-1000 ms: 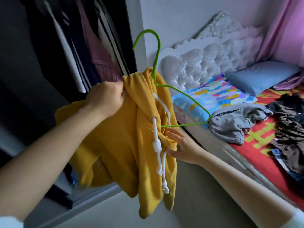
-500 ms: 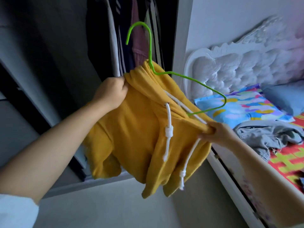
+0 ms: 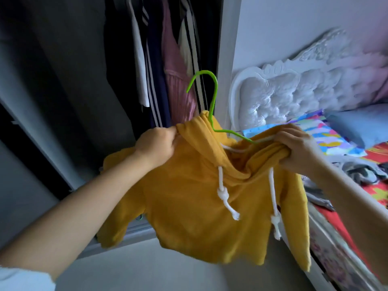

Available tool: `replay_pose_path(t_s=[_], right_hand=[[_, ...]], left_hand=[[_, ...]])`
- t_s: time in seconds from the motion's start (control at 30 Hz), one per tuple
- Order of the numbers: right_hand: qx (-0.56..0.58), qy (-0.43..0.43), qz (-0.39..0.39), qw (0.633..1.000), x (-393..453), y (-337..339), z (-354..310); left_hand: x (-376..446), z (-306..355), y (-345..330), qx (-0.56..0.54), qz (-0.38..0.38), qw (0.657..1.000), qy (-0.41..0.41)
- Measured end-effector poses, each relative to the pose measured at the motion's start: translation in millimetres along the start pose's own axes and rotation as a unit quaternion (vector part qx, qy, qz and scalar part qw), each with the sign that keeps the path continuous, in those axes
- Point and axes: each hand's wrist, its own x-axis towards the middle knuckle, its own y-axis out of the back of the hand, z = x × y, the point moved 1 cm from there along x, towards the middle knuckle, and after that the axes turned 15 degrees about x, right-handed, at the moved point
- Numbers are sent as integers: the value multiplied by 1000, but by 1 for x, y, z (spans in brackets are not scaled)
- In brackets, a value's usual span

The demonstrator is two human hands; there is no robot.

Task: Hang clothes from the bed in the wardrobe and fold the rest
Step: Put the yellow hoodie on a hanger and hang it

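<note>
Closest to me, two bare forearms reach forward and slightly up, holding a yellow hoodie [image 3: 201,198] in the air between the wardrobe and the bed. The left hand [image 3: 156,149] has its fingers curled tight on the left shoulder of the garment, bunching the cloth at the neck edge; the right hand [image 3: 298,148] is clamped on the right shoulder, gathering a thick fold of fabric with one white drawstring [image 3: 273,185] running under it. A green hanger [image 3: 212,108] sits inside the neck opening, its hook standing up above the collar, its right arm showing as a bare green line toward the right hand, so that shoulder looks not quite seated. The step in hand, I'd say, is dressing the hoodie onto the hanger. What comes next should be pulling that right shoulder over the hanger's end, then freeing one hand to take the hook and lifting it to the rail. Just behind, the open wardrobe [image 3: 126,59] holds hanging clothes [image 3: 174,59], striped, pink and white, packed fairly close, so a gap will need finding; the rail itself is out of sight. Off to the right, beyond the hoodie, the bed [image 3: 344,244] still carries a grey garment [image 3: 357,171] and pillows under a white tufted headboard [image 3: 294,91].
</note>
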Motion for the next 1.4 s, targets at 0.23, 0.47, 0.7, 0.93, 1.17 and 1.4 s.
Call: replay_pose_path(t_s=[0.23,0.47,0.7,0.93,1.17,1.4], right_hand=[[75,127,134,980,25,-4,-38],[-21,-111,113,987,28,38,1],[237,-391,-59,887,25,22,4],[215,-380,-186,880,0,25,-11],[141,-347,-184,908,-28,28,11],[437,-357,-248,787,-21,33,21]], left_hand=[[3,13,1,-86,24,996,-18],[0,-10,9,-196,76,976,-51],[8,-6,13,-160,76,983,-44],[1,-16,10,-136,53,989,37],[2,-40,17,-168,67,983,26],[7,-44,9,-216,-8,976,29]])
